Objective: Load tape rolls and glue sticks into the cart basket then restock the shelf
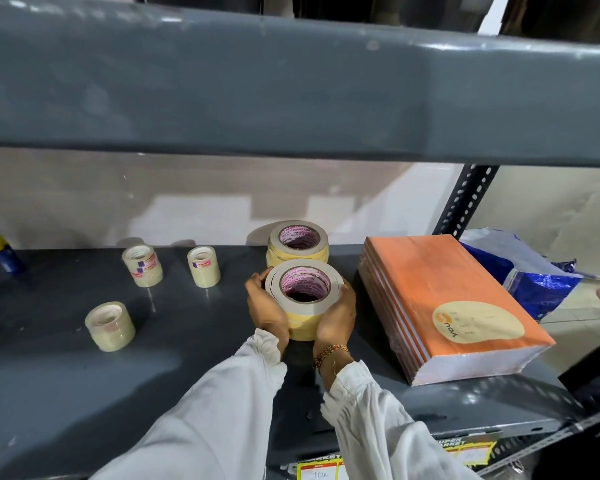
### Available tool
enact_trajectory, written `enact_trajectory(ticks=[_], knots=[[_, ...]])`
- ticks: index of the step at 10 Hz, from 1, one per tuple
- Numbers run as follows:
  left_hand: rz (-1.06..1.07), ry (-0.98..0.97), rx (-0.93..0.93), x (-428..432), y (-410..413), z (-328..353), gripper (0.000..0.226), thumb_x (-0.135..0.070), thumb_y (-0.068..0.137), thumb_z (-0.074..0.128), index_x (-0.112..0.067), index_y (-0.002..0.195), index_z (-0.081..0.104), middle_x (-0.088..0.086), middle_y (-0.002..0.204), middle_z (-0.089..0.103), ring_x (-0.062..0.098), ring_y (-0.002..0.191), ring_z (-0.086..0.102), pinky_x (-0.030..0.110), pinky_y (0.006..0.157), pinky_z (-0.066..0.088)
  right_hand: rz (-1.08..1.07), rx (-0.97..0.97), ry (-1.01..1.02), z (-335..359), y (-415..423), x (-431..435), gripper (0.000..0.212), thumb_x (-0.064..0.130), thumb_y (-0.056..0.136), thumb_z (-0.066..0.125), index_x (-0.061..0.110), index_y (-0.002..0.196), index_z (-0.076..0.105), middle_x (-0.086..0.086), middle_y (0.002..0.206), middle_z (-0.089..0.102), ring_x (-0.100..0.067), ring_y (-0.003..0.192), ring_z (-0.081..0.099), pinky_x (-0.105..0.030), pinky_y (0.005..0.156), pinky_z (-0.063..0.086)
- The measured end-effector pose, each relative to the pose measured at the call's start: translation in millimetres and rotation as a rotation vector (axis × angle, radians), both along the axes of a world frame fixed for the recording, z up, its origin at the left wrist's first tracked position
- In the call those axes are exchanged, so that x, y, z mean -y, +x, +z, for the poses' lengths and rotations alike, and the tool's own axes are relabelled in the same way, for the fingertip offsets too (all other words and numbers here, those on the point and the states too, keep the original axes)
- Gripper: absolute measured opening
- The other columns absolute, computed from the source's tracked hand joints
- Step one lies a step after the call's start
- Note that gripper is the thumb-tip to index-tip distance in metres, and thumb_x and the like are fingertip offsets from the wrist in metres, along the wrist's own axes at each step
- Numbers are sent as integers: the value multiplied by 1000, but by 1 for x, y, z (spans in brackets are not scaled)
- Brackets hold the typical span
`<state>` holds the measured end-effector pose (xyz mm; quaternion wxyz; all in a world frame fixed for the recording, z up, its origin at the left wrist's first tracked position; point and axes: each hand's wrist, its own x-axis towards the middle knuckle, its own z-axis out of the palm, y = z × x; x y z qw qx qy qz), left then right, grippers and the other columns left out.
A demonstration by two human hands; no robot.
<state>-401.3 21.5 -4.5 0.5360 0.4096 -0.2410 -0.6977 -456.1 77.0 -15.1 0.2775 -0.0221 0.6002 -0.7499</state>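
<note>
Hands clasped together round front tape stack, centre frame, on shelf. Second stack just behind; notebooks right. Judged: shelf step in hand, lifting or placing undetermined. Next: squared, even grip, avoiding topple.

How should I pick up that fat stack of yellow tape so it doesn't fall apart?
Hold the front tape stack by its round sides, low down, one hand on each side, coming from the front. It is several rolls piled up, so squeezing low and on both sides probably keeps them together. That is how the left hand and right hand cup it now.
</note>
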Motion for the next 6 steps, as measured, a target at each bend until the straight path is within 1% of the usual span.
enact_trajectory(ticks=[1,2,3,4,5,6], knots=[[-45,-10,-20,0,2,-1,41,-34,92,27,-17,86,64,8,84,65,24,80,59,31,73,47,4,4,2,3,0,-2,36,35,96,34,24,118,61,-3,112,66,-21,103,59,-39,97,45],[-92,-32,-12,0,5,2,41,-33,93,25,-15,92,61,7,84,64,21,77,58,29,70,46,-5,3,-5,7,0,-1,35,29,99,32,21,121,59,-3,111,64,-22,103,58,-32,90,44],[-139,-67,3,-4,8,5,42,-32,95,22,-12,103,58,6,86,63,20,80,58,27,71,46,-5,-24,-16,6,1,0,37,34,99,32,22,123,57,-2,116,63,-20,106,57,-33,95,42],[-151,-66,26,-18,26,14,40,-33,98,23,-16,125,47,-2,115,59,14,106,53,21,88,40,21,-35,-2,5,13,-8,54,56,94,31,28,139,41,4,138,49,-17,125,45,-40,112,29],[-151,-83,45,-23,41,10,46,-33,99,23,-14,140,32,-3,144,36,13,133,32,26,108,23,37,14,-43,4,22,-15,72,70,84,34,29,143,33,5,144,41,-15,130,39,-40,114,25],[-186,-96,78,-43,66,-12,45,-33,99,22,-16,139,34,2,150,31,17,140,25,30,114,15,-5,-30,-67,4,50,-48,61,57,95,36,20,144,32,-1,146,38,-10,129,35,-31,110,25]])
